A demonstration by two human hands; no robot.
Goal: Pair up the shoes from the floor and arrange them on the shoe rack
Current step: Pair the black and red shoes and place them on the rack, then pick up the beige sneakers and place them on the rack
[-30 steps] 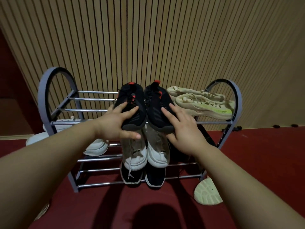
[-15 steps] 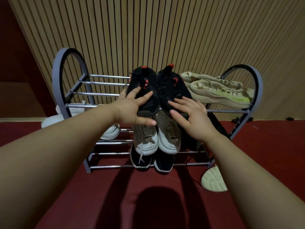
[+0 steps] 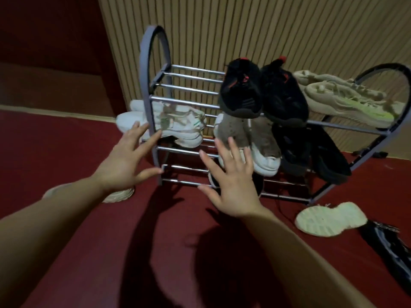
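Note:
A grey shoe rack with chrome bars stands against the slatted wall. Its top shelf carries a black pair with red tabs and a beige pair with neon green. On the middle shelf sit a white pair, a brown-and-white pair and a black pair. My left hand is open, fingers spread, in front of the rack's left end. My right hand is open in front of the lower shelves, holding nothing.
On the red floor a cream shoe lies sole-up right of the rack, beside a black shoe. Another pale shoe lies partly hidden under my left wrist. A dark shoe sits on the bottom shelf behind my right hand.
Both hands have let go of the black red-tabbed pair, which stays on the top shelf, and dropped lower and to the left. The view has swung left.

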